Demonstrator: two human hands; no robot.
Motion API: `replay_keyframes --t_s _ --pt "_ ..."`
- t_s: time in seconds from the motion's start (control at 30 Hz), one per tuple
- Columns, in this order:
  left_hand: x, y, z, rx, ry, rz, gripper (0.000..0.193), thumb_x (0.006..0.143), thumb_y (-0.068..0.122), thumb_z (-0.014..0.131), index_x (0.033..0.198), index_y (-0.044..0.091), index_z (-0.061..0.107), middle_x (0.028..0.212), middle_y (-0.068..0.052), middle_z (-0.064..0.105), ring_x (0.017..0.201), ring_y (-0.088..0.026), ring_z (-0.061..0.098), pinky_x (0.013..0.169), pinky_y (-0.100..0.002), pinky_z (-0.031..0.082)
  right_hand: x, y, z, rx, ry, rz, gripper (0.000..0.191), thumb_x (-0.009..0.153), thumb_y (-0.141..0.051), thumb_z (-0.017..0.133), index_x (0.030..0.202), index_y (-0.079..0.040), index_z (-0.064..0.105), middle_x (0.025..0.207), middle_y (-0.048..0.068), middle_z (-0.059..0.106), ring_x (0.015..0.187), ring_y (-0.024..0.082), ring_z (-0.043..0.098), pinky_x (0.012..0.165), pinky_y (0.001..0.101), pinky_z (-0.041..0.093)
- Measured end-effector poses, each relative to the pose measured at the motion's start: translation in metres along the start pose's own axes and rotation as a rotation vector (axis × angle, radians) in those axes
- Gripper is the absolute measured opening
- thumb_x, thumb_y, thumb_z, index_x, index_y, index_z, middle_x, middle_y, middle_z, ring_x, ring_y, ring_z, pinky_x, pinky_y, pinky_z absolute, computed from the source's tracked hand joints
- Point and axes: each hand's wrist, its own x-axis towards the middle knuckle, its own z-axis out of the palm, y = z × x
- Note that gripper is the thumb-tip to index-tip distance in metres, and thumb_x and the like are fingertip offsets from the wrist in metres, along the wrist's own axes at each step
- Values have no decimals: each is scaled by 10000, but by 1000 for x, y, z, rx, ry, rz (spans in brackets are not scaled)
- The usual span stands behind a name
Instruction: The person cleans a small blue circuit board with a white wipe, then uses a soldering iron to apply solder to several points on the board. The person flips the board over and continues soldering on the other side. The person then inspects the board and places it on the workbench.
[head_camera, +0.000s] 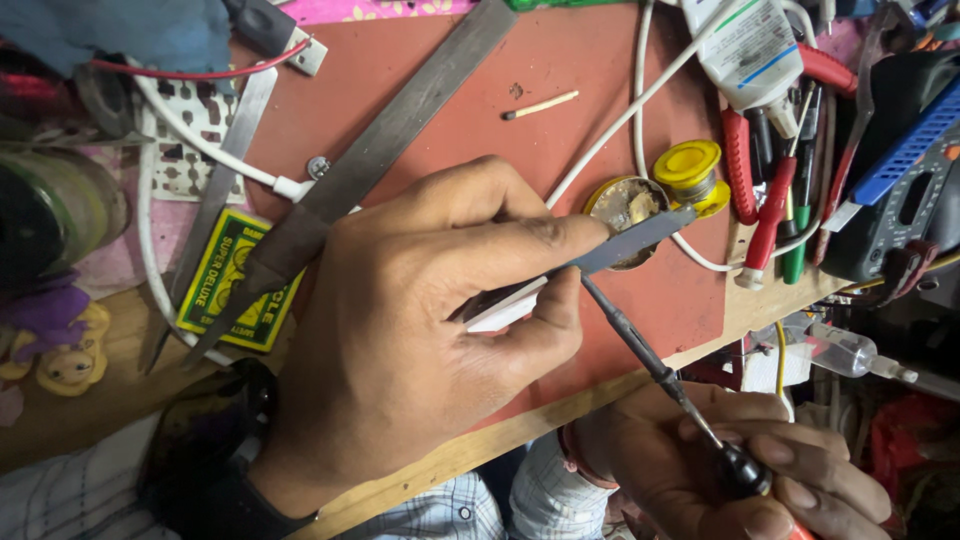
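The left hand (420, 330) lay over the red mat (450, 110) on the bench (480, 445), its thumb and forefinger pinched on a flat grey blade (630, 242) with a white part (505, 308) showing below the thumb. The blade's long axis ran up and to the right from the hand, its tip reaching over the open flux tin (625, 205), though whether it touched the tin could not be told. The right hand (750, 460) sat lower, off the bench edge, fingers curled tight round the dark handle of a soldering iron (650, 360). The iron's shaft slanted up and to the left, and its tip met the underside of the blade just right of the left thumb. So the blade lay between the two hands, nearer the left, and the two long axes crossed close to the tin.

Just beside the tin stood a yellow solder spool (690, 175). A long steel file (390, 140) ran diagonally behind the left hand, a matchbox (230, 275) lay under its lower end, and a matchstick (540, 105) rested apart on the mat. White cable (640, 100) looped past red-handled pliers (770, 215).
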Motion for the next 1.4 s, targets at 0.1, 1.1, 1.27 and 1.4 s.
replay_keyframes --t_s 0.1,1.1,1.27,1.4 --pt "0 0 0 22 3 11 274 805 -34 786 1071 17 743 869 -69 672 678 -135 687 584 -265 537 0 -2 -3 95 -78 -4 252 1140 -171 532 1128 26 375 1010 149 510 620 227 544 557 309 539" --pt "-2 1 1 -1 24 -9 244 829 -4 775 1065 20 721 878 -63 658 678 -141 675 602 -270 536 48 -42 119 449 570 -94 338 1106 -297 521 976 -33 352 856 81 374 583 137 299 454 248 224" --pt "-2 1 1 27 29 1 231 821 -14 781 1044 3 724 848 -67 655 641 -137 655 573 -277 510 41 -17 105 402 651 -38 241 1049 -235 547 969 -57 407 839 72 372 523 129 269 466 264 188" --pt "-3 2 1 0 26 -14 235 822 -10 776 1049 11 718 851 -56 646 643 -116 646 574 -262 508 50 1 103 431 691 13 274 1094 -210 544 952 -29 394 841 96 408 495 141 242 471 267 192"
